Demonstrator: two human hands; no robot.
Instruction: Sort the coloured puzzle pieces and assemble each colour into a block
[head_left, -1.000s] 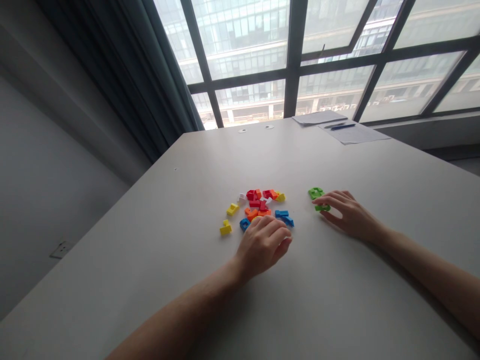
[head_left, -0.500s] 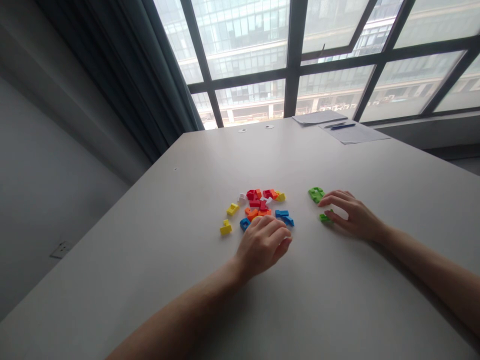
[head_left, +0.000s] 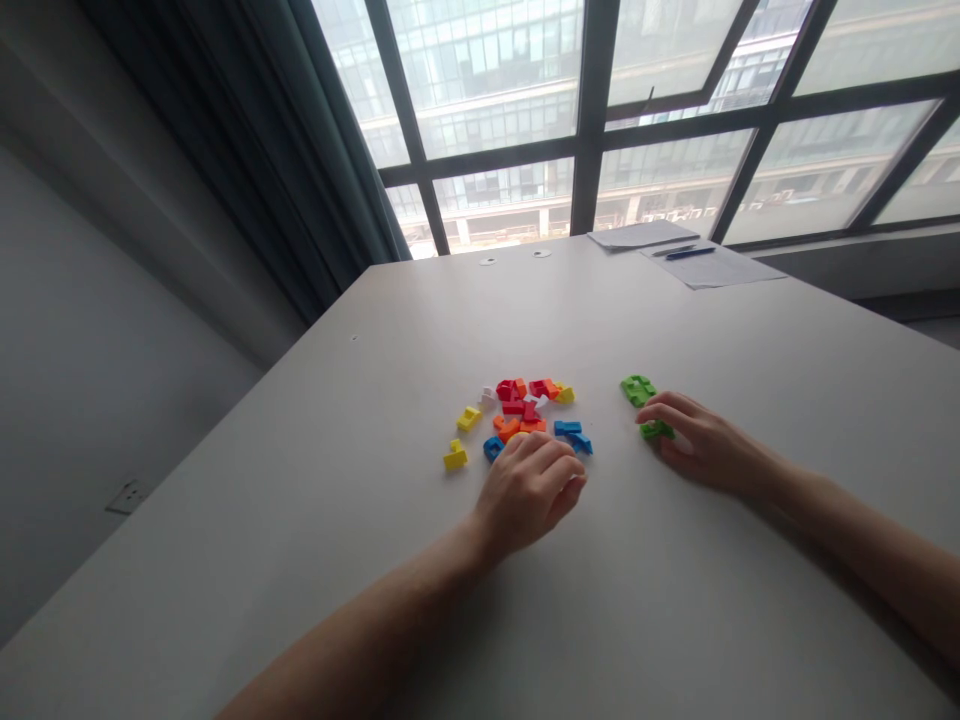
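Note:
My left hand (head_left: 529, 490) rests at the near side of a loose pile of small coloured plastic blocks, its fingers curled down and their tips hidden. A yellow block (head_left: 517, 438) peeks out just beyond its knuckles, and a blue block (head_left: 493, 448) lies beside it. Two more blue blocks (head_left: 574, 435) are right of the fingers. Over to the right, my right hand (head_left: 701, 440) has its thumb and fingers closed around a small green block (head_left: 656, 429) at the table surface. A larger green block cluster (head_left: 637, 389) lies just beyond those fingertips.
Red blocks (head_left: 513, 407), orange blocks (head_left: 510, 429), white and yellow blocks (head_left: 469, 418) make up the pile on the white table (head_left: 337, 480). Paper sheets (head_left: 720, 268) and pens (head_left: 690, 253) lie at the far right edge, before a window. A dark curtain (head_left: 300, 150) hangs left.
My right hand parted from the green pieces, leaving a small block apart from the larger cluster, then closed around that small block. My left hand has stayed in place.

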